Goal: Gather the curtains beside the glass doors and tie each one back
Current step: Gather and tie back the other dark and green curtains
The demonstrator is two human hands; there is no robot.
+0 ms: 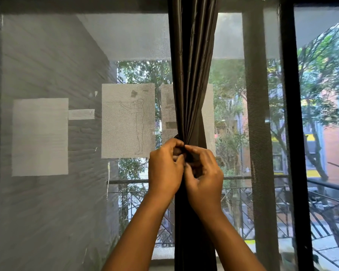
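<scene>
Two bare forearms rise from the bottom edge of the frame and meet at its centre, where both hands work at the same spot on a dark curtain [192, 75]. The left hand [165, 167] has its fingers curled in toward the gathered cloth, thumb and fingertips pinching at the bunch; the right hand [203, 173] mirrors it just beside, fingers bent and pinching the same bunch, the two sets of fingertips touching or nearly so (whether a tie or band is between them cannot be told, since the fingers cover that spot). The curtain hangs from the top centre of the frame as one narrow column of folds, drawn tightest right above the hands and falling on behind the wrists to the bottom edge. Just behind it stands the glass door with a mesh screen [47, 212] over it, a thick black door frame [294, 133] running upright at the right of the picture. Three pale sheets of paper [40, 136] are stuck at mid-height left of the curtain, the middle one bearing a faint line drawing and the third partly hidden by the cloth. Beyond the glass, lower right, is a balcony railing [321, 192], and farther still trees [233, 94] and coloured buildings.
</scene>
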